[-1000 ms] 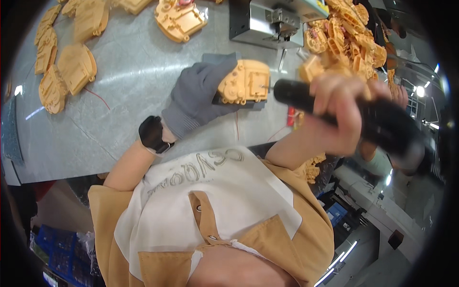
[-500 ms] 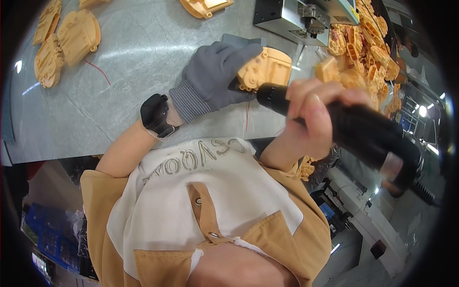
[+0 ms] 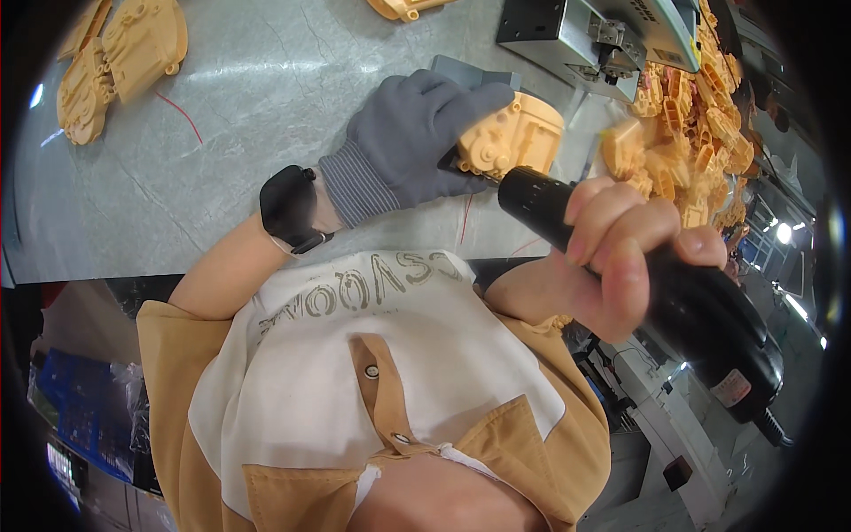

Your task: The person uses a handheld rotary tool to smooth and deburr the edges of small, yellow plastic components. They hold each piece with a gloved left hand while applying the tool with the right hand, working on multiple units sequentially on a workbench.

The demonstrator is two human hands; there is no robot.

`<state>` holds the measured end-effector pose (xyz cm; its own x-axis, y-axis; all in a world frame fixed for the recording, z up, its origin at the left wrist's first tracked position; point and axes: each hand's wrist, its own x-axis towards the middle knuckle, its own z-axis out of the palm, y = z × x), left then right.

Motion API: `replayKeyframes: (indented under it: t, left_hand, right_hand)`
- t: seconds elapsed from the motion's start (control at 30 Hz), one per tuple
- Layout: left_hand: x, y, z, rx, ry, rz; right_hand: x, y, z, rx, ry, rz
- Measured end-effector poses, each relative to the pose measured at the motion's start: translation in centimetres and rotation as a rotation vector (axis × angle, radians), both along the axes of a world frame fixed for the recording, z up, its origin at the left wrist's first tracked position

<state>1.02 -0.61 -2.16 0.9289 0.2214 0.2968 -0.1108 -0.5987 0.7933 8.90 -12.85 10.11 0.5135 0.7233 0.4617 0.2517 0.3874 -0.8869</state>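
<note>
My left hand (image 3: 412, 133), in a grey knit glove, is closed round a yellow-orange moulded plastic housing (image 3: 519, 133) and steadies it over a dark grey block (image 3: 461, 71) on the table. The fingertips and the housing's underside are hidden. In my bare right hand (image 3: 620, 248) is a black electric screwdriver (image 3: 705, 315), its fingers wrapped round the body. The tool slants up to the left, its nose beside the housing's near edge. Whether the bit touches the plastic cannot be made out.
A grey metal machine (image 3: 576, 44) stands behind the housing. Many orange plastic parts (image 3: 700, 115) are heaped at the right. More housings (image 3: 142, 49) lie at the far left. Short red wires (image 3: 182, 115) lie on the grey marbled table (image 3: 239, 168).
The view has shifted a little, so the table things sit slightly differently in it. My right hand and the screwdriver are slightly lower and farther right. Both hands keep their hold.
</note>
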Motion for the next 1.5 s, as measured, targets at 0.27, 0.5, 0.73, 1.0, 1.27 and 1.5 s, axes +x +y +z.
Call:
replayKeyframes:
  t: [0.27, 0.5, 0.73, 1.0, 1.27, 1.5]
  left_hand:
    - [-0.2, 0.1, 0.2, 0.002, 0.058, -0.004]
    - [0.1, 0.4, 0.5, 0.003, 0.043, -0.054]
    - [0.3, 0.4, 0.7, 0.045, 0.016, -0.056]
    - [0.3, 0.6, 1.5, 0.035, 0.004, -0.047]
    - [0.0, 0.7, 1.1, 0.041, 0.012, -0.040]
    - [0.1, 0.5, 0.8, 0.030, -0.002, -0.035]
  right_hand:
    - [-0.6, 1.1, -0.4, -0.059, -0.047, -0.046]
    - [-1.1, 1.2, -0.7, -0.074, -0.083, 0.032]
    - [3.9, 0.5, 2.5, 0.217, 0.050, -0.183]
    - [10.6, 4.7, 0.9, 0.120, -0.141, -0.695]
    - [0.6, 1.6, 1.3, 0.205, -0.021, -0.247]
    - [0.9, 3.0, 0.8, -0.006, -0.050, -0.449]
